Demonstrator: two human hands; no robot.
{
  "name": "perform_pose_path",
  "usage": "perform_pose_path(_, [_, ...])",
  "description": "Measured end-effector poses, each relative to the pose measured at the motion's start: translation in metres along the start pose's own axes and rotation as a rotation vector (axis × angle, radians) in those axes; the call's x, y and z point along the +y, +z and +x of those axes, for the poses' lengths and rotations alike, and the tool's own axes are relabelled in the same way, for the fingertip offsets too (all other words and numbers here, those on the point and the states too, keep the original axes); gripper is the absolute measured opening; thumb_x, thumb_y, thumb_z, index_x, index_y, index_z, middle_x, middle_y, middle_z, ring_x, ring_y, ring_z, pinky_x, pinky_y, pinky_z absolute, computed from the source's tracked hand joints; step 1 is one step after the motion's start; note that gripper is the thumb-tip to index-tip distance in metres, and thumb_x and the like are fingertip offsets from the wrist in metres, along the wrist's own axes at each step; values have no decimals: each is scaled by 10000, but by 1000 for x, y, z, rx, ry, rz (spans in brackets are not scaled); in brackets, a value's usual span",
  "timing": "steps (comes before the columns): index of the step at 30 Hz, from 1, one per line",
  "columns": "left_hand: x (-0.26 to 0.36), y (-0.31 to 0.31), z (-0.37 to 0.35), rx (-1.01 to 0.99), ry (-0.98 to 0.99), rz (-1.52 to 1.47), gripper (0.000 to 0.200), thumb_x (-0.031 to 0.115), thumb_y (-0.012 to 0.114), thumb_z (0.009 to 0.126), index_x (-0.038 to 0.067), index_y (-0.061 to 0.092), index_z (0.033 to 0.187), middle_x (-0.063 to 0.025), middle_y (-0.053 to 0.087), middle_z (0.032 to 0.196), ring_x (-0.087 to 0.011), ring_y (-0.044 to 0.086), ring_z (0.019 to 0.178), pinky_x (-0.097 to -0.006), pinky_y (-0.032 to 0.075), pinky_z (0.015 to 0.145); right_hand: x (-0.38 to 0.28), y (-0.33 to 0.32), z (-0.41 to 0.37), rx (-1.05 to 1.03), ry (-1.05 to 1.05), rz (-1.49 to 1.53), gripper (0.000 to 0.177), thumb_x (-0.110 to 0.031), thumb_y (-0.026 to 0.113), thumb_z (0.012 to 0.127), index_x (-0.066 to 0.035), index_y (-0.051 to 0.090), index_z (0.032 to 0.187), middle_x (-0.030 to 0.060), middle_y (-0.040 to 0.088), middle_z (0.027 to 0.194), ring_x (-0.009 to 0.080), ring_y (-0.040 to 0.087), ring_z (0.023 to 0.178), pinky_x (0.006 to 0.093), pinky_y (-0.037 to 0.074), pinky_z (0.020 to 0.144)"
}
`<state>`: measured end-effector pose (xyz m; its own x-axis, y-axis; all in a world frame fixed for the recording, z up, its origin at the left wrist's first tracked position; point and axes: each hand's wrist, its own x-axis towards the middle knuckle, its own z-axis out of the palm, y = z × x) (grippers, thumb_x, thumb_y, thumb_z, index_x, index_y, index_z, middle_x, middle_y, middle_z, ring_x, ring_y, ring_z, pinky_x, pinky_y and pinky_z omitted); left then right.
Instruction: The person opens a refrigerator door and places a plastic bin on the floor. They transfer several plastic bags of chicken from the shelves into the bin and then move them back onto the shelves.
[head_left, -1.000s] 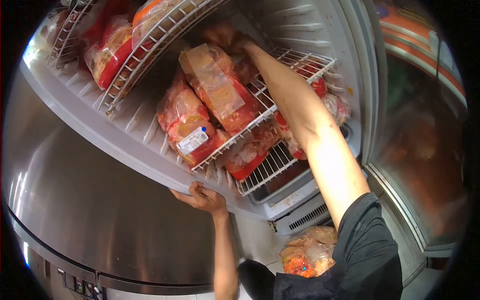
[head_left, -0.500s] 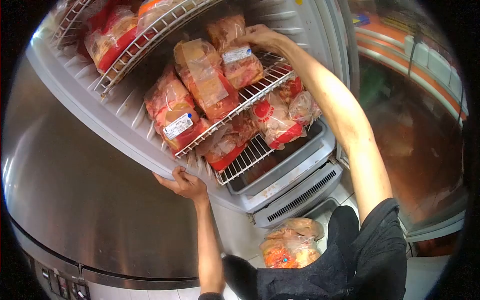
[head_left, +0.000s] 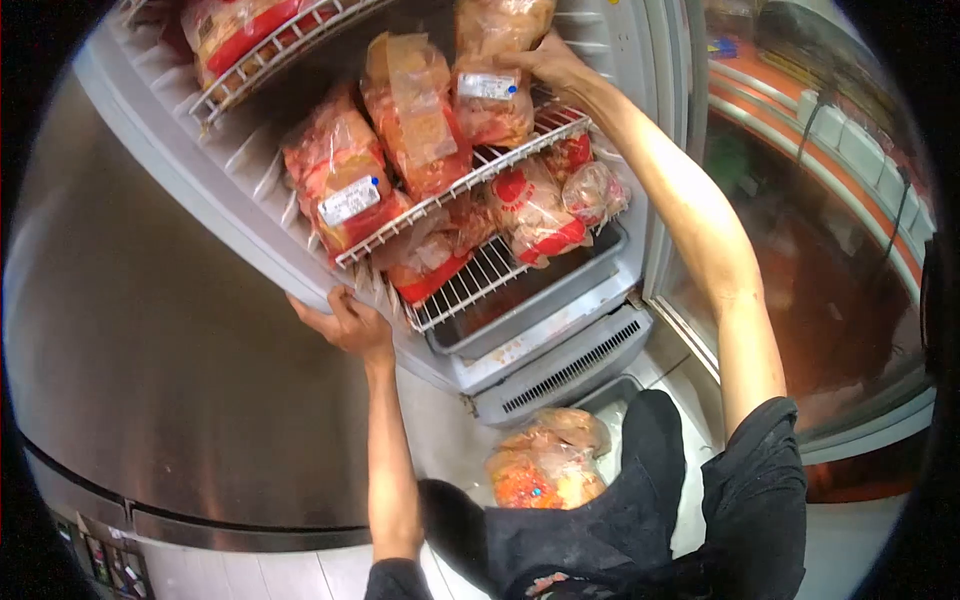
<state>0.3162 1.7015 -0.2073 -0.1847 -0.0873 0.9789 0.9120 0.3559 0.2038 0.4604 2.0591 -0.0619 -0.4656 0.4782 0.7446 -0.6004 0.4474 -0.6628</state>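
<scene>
Inside an open upright fridge, my right hand (head_left: 556,66) grips the side of a clear bag of raw meat (head_left: 495,115) with a white label. That bag stands at the right of the wire shelf (head_left: 470,182), part of its top cut off by the frame. Beside it stand a taped bag of meat (head_left: 410,110) and another labelled bag (head_left: 335,165). Lower down, my left hand (head_left: 350,325) has its fingers curled round the fridge's left front edge (head_left: 255,260); some fingertips are hidden.
Red-marked meat bags (head_left: 540,215) lie on the shelf below, above a grey tray (head_left: 540,300). More bags (head_left: 240,35) sit on the upper shelf. A bag of meat (head_left: 548,465) rests in a floor container by my legs. The glass door (head_left: 830,270) stands open at right.
The view has shifted slightly. My right hand has brought the right-hand bag a little outward, and more of its upper part shows. My left hand stays on the fridge edge.
</scene>
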Motion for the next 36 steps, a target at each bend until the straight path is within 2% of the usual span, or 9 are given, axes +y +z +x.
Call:
perform_pose_path(2, [1,-2,3,-9,55,74,155,-86,500,745,25,570,828,-342,299,1387,-496,347,1267,-528,328,1005,-13,7,-12,72,-113,-3,811,-214,818,694,-8,349,1323,132,528,1221,254,551,1091,412,484,889])
perform_pose_path(3, [2,-4,3,-13,84,104,154,-82,503,744,27,571,830,-339,301,1385,-494,348,1264,-532,328,1004,-36,27,-32,292,-133,99,725,0,798,668,2,373,1255,90,538,1134,181,584,961,314,526,791])
perform_pose_path(16, [-14,-2,4,-1,194,-9,179,-32,528,734,60,620,858,-328,343,1354,-477,365,1244,-520,313,1009,-113,13,-164,376,-133,-199,600,-121,766,742,-30,428,1230,68,548,1101,162,557,989,320,485,847])
perform_pose_path(23, [-23,5,-2,64,218,-106,173,-40,530,720,76,638,788,-318,378,1327,-447,404,1206,-511,324,986,-96,9,-379,333,443,-404,673,-167,810,686,-46,443,1236,75,521,1138,165,521,1037,337,451,901])
perform_pose_path(25, [-18,2,0,45,187,-59,172,-45,539,713,73,637,790,-318,378,1333,-448,411,1200,-511,329,984,-63,24,-434,395,503,-671,931,-170,847,520,-14,332,1280,149,556,1122,278,571,1025,392,476,887])
perform_pose_path(28, [-9,-3,4,24,162,2,171,-55,545,708,61,629,799,-321,365,1351,-464,414,1195,-516,333,984,-12,38,-509,232,1028,-795,989,-221,854,480,-29,318,1289,222,566,1133,381,566,1065,420,468,899])
perform_pose_path(32, [-12,-4,0,20,130,11,174,-79,537,714,48,616,803,-319,357,1362,-476,408,1204,-515,334,990,85,9,-610,58,1208,-860,821,-183,839,567,-18,401,1242,215,576,1124,366,577,1061,410,484,876])
perform_pose_path(35, [-5,-6,2,17,90,16,173,-94,541,717,44,608,798,-317,349,1371,-474,407,1213,-505,346,989,59,11,-517,295,521,-948,429,-138,746,709,-8,496,1034,99,603,813,228,592,716,376,492,697])
perform_pose_path(36, [-6,-6,1,12,86,16,173,-93,541,718,45,606,798,-318,348,1371,-475,407,1213,-508,347,987,28,12,-453,315,630,-814,339,-83,718,740,-9,547,1022,155,630,875,289,629,845,357,502,767])
